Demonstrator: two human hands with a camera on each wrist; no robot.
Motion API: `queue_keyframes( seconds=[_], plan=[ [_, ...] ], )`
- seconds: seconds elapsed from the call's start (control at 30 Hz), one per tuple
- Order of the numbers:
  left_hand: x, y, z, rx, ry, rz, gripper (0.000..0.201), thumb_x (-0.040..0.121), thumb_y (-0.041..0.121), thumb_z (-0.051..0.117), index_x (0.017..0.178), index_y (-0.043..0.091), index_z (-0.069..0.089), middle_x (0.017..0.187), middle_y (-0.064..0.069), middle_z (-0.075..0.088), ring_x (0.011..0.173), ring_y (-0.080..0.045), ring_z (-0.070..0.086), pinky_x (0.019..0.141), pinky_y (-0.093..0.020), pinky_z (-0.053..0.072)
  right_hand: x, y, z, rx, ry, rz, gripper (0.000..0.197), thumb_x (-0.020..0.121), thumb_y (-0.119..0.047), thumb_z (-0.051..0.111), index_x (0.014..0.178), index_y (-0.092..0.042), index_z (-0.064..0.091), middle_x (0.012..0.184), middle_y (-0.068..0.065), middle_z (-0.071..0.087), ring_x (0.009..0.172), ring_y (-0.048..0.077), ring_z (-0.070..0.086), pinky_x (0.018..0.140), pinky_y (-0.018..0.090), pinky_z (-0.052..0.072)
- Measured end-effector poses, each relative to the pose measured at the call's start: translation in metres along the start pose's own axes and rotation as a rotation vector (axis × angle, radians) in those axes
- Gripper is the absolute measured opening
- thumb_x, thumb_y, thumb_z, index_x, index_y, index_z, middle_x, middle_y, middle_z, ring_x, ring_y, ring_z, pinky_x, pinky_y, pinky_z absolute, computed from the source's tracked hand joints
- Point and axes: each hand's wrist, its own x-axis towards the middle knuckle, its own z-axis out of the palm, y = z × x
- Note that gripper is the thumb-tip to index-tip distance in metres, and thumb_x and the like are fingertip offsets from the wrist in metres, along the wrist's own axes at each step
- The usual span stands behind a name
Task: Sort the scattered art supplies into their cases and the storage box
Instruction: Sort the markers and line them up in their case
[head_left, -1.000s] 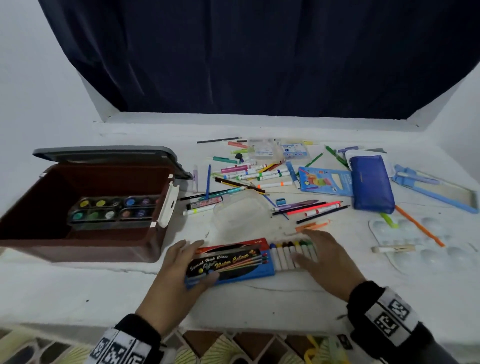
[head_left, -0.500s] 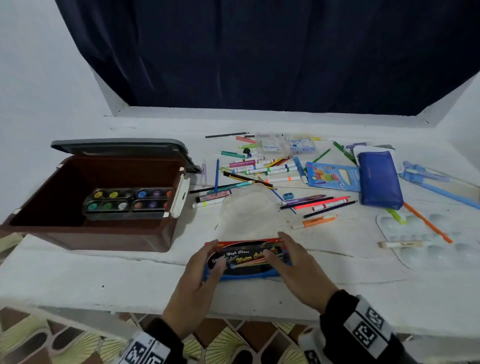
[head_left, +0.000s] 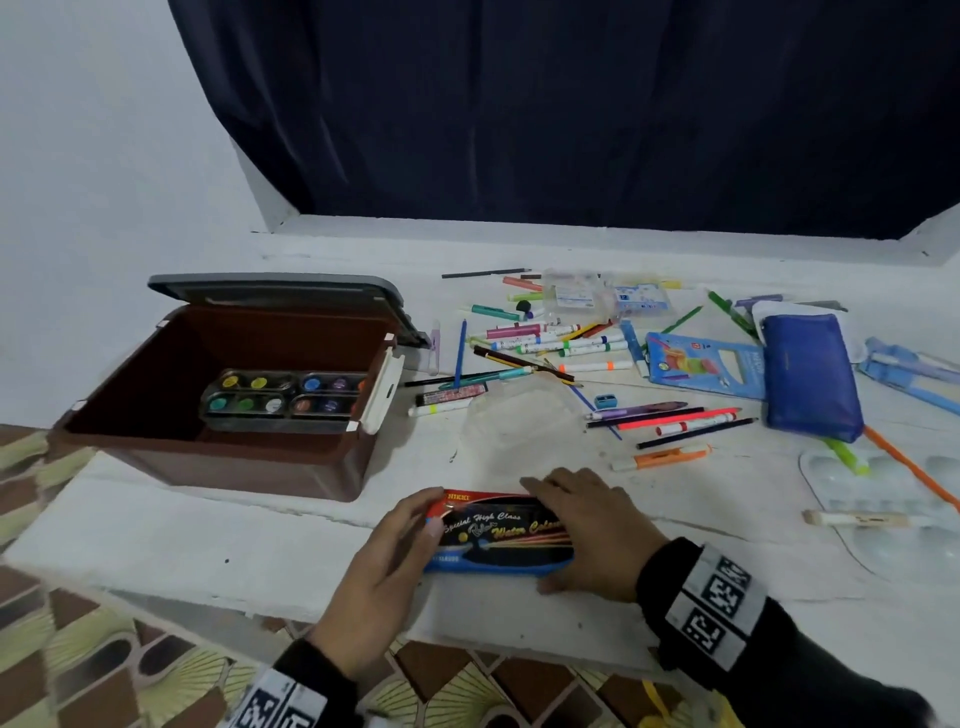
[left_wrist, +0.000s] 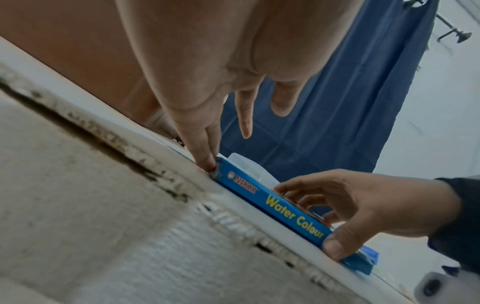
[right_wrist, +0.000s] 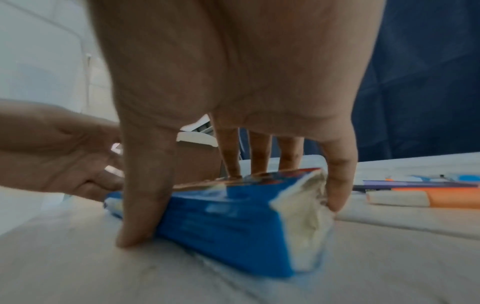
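A blue water colour box (head_left: 498, 535) lies flat near the front edge of the white table (head_left: 208, 540). My left hand (head_left: 423, 517) presses straight fingers against its left end, and one fingertip (left_wrist: 210, 164) meets the corner of the water colour box (left_wrist: 285, 207). My right hand (head_left: 582, 525) grips the right half. Its thumb (right_wrist: 142, 205) is on the near side of the water colour box (right_wrist: 221, 226), its other fingers on top and at the torn right end. The brown storage box (head_left: 234, 467) stands open at the left, holding a paint pan set (head_left: 280, 400).
Markers and pencils (head_left: 550, 343) lie scattered across the middle back. A clear plastic case (head_left: 519, 431) sits just behind my hands. On the right are a pencil carton (head_left: 706, 364), a blue pouch (head_left: 810, 379), a white mixing palette (head_left: 893, 519) and an orange cutter (head_left: 665, 457).
The row of paint tubes that stuck out of the box's right end is now inside it. My right hand moved left from the tubes onto the box. My left hand stayed at the left end.
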Motion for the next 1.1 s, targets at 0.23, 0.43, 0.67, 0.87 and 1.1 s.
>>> queue_keyframes(
  seconds=[0.23, 0.43, 0.67, 0.87, 1.1],
  plan=[
    [0.004, 0.059, -0.025, 0.108, -0.090, 0.296, 0.035, 0.098, 0.031, 0.056, 0.133, 0.029, 0.059, 0.143, 0.004, 0.054, 0.136, -0.014, 0.049, 0.109, -0.033, 0.044, -0.011, 0.000, -0.028, 0.287, 0.310, -0.066, 0.083, 0.065, -0.051, 0.076, 0.136, -0.039, 0.036, 0.127, -0.018, 0.034, 0.117, 0.006, 0.036, 0.102, 0.037, 0.042],
    [0.032, 0.109, -0.093, 0.090, 0.160, 0.497, 0.027, 0.097, 0.027, 0.062, 0.123, 0.019, 0.063, 0.120, -0.010, 0.066, 0.110, -0.019, 0.066, 0.090, -0.022, 0.053, 0.011, -0.049, -0.077, 0.408, 0.536, -0.210, 0.077, 0.070, -0.062, 0.074, 0.137, -0.042, 0.041, 0.127, -0.028, 0.040, 0.118, -0.001, 0.046, 0.100, 0.026, 0.044],
    [0.054, 0.096, -0.212, 0.310, 0.314, 0.455, 0.035, 0.090, 0.050, 0.056, 0.114, 0.027, 0.065, 0.096, 0.001, 0.071, 0.090, -0.017, 0.068, 0.084, -0.028, 0.053, 0.078, -0.135, -0.121, 0.271, 0.380, -0.274, 0.065, 0.068, -0.080, 0.063, 0.121, -0.043, 0.058, 0.110, -0.022, 0.056, 0.102, -0.002, 0.052, 0.089, 0.027, 0.048],
    [0.078, 0.068, -0.292, 0.693, 0.173, 0.423, 0.016, 0.099, 0.046, 0.051, 0.107, 0.039, 0.062, 0.099, 0.016, 0.067, 0.096, -0.002, 0.063, 0.078, -0.017, 0.047, 0.135, -0.190, -0.129, 0.138, 0.166, -0.192, 0.063, 0.069, -0.083, 0.059, 0.115, -0.041, 0.063, 0.107, -0.020, 0.063, 0.099, 0.001, 0.052, 0.088, 0.032, 0.049],
    [0.097, 0.045, -0.313, 0.930, -0.038, 0.441, 0.040, 0.098, 0.061, 0.034, 0.120, 0.037, 0.056, 0.101, 0.019, 0.058, 0.093, -0.003, 0.058, 0.080, -0.029, 0.050, 0.166, -0.203, -0.108, -0.065, -0.014, -0.165, 0.064, 0.074, -0.080, 0.055, 0.122, -0.037, 0.058, 0.117, -0.017, 0.059, 0.107, 0.007, 0.051, 0.093, 0.031, 0.046]
  ],
)
